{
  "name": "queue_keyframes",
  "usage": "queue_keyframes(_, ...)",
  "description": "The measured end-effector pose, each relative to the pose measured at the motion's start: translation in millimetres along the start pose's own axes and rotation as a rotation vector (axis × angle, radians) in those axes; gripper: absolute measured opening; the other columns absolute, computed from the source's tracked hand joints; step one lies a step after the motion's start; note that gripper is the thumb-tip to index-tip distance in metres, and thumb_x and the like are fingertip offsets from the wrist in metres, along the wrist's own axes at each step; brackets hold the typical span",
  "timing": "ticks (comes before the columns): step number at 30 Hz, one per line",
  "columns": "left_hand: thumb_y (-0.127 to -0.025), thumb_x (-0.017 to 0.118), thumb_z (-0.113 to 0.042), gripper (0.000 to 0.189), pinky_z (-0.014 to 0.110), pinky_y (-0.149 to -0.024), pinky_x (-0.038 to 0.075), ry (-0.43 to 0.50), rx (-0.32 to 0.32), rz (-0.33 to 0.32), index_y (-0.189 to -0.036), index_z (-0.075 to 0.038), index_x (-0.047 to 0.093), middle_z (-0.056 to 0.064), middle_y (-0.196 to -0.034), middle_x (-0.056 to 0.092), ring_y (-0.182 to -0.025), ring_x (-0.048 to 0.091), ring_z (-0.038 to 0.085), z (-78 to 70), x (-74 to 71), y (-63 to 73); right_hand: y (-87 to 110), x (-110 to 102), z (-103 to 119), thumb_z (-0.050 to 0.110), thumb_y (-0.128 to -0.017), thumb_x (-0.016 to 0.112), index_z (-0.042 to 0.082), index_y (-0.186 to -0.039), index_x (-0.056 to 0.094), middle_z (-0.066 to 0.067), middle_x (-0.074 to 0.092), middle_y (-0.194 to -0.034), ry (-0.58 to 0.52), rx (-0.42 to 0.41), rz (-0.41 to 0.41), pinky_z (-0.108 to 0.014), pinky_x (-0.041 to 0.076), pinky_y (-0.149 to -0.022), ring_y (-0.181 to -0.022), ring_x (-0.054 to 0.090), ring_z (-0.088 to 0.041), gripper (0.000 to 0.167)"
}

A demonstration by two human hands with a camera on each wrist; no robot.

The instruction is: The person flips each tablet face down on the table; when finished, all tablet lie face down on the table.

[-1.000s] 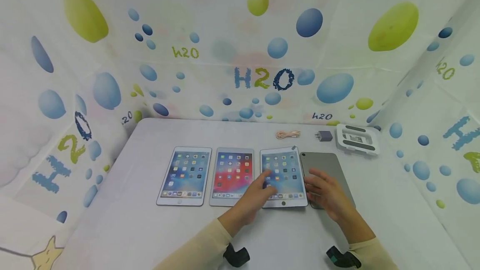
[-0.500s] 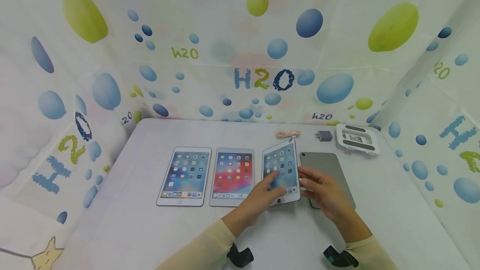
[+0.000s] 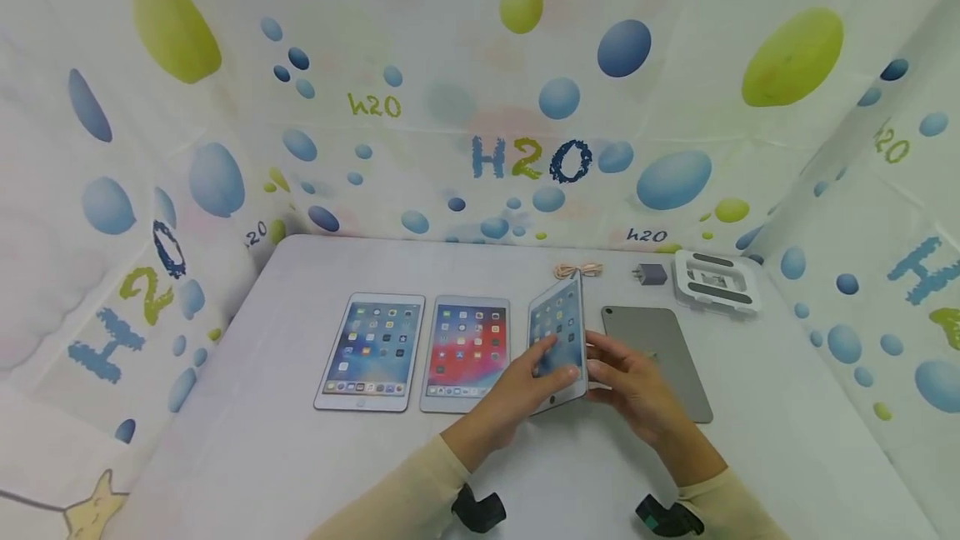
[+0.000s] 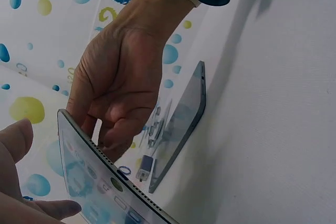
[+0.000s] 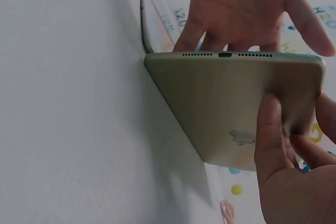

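Observation:
A white-framed tablet (image 3: 557,315) with its screen lit stands tilted, its right side raised off the table and its gold back (image 5: 210,103) turned to the right. My left hand (image 3: 510,398) is on the screen side, thumb and forefinger extended across the lower screen. From the other side my right hand (image 3: 637,394) holds the raised edge. Its thumb (image 5: 270,124) lies against the back near the apple logo, with the other fingers by the far edge. Several left fingers are hidden behind the tablet in the right wrist view.
Left of it lie a tablet with a red and blue screen (image 3: 467,348) and one with a blue screen (image 3: 371,348). A grey tablet (image 3: 660,357) lies face down at right. Behind are a coiled cable (image 3: 577,270), a charger plug (image 3: 650,274) and a white case (image 3: 716,282).
The tablet has gone from nearly flat to steeply tilted, its right edge rising and swinging left. My right hand has moved left with that edge; my left hand has shifted slightly right.

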State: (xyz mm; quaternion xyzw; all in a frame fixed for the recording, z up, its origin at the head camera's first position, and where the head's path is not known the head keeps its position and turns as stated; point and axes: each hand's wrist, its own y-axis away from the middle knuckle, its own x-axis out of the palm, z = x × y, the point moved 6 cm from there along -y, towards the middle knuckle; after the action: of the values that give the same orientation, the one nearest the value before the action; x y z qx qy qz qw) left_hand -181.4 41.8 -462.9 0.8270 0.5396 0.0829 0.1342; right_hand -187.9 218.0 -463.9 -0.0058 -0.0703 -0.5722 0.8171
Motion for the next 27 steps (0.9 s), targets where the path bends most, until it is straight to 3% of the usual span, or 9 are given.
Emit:
queue_keyframes(8, -0.092, 0.07, -0.053, 0.082, 0.068, -0.112, 0.035, 0.049, 0.006, 0.028, -0.16, -0.026, 0.034, 0.016, -0.164, 0.031, -0.145, 0.034, 0.045, -2.1, 2.6, -2.0, -4.6, 10.8, -0.4, 0.011, -0.104, 0.055, -0.002, -0.153, 0.039, -0.021, 0.049, -0.15, 0.024, 0.028, 0.003, -0.041, 0.059, -0.09, -0.115, 0.065, -0.024, 0.052)
queue_keyframes(16, -0.093, 0.072, -0.046, 0.082, 0.066, -0.113, 0.035, 0.122, 0.041, 0.075, -0.161, -0.024, 0.032, 0.018, -0.164, 0.029, -0.147, 0.03, 0.049, -5.1, 5.5, 0.1, -7.9, 18.5, -0.3, 0.017, -0.104, 0.057, -0.001, -0.151, 0.035, -0.028, 0.039, -0.154, 0.054, 0.046, -0.009, -0.053, 0.054, -0.099, -0.134, 0.049, -0.043, 0.055)
queue_keyframes(24, -0.093, 0.073, -0.037, 0.071, 0.058, -0.109, 0.045, 0.197, 0.06, 0.046, -0.156, -0.026, 0.042, 0.014, -0.155, 0.041, -0.137, 0.045, 0.037, -4.4, 0.9, 0.6, -8.6, 22.1, 0.4, 0.015, -0.104, 0.057, 0.0, -0.15, 0.039, -0.023, 0.037, -0.156, 0.096, -0.024, 0.033, -0.046, 0.054, -0.101, -0.14, 0.04, -0.045, 0.051)
queue_keyframes(27, -0.094, 0.072, -0.03, 0.071, 0.056, -0.107, 0.048, 0.257, 0.089, 0.045, -0.156, -0.021, 0.04, 0.016, -0.154, 0.042, -0.135, 0.049, 0.036, -6.8, 0.3, 1.7, -9.5, 22.2, -5.4, 0.015, -0.102, 0.061, 0.001, -0.15, 0.04, -0.023, 0.038, -0.156, 0.113, 0.005, 0.026, -0.042, 0.053, -0.102, -0.142, 0.039, -0.044, 0.054)
